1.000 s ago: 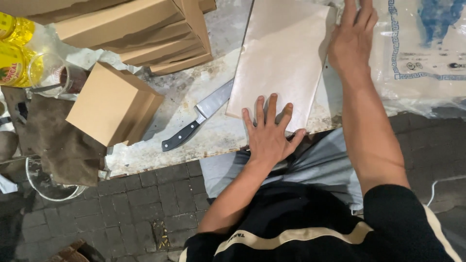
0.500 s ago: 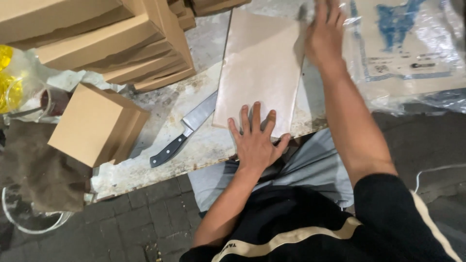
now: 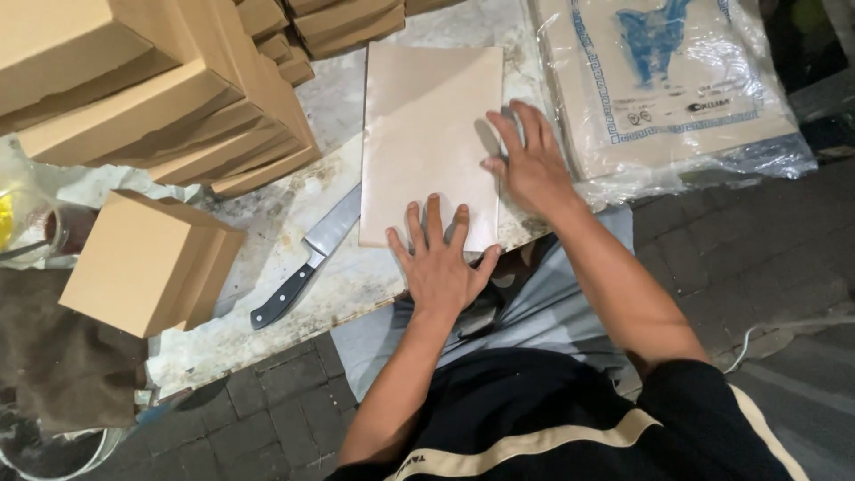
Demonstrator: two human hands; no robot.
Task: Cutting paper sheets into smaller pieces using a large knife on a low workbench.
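Observation:
A flat stack of tan paper sheets (image 3: 427,134) lies on the worn white table (image 3: 347,285). My left hand (image 3: 441,263) rests flat on the sheet's near edge, fingers spread. My right hand (image 3: 530,165) presses flat on the sheet's right edge, fingers spread and pointing away from me. Neither hand grips anything. A kitchen knife (image 3: 307,258) with a black handle lies just left of the paper, blade touching its left edge.
Stacked brown cardboard boxes (image 3: 151,98) fill the table's far left. A single brown box (image 3: 147,263) sits at the left near edge. A plastic-wrapped bundle with a blue picture (image 3: 663,80) lies right of the paper. A brick-paved floor (image 3: 748,249) lies below.
My right hand slid back from the sheet's far right corner to its right edge near me. My left hand stayed on the near edge. The view shifted.

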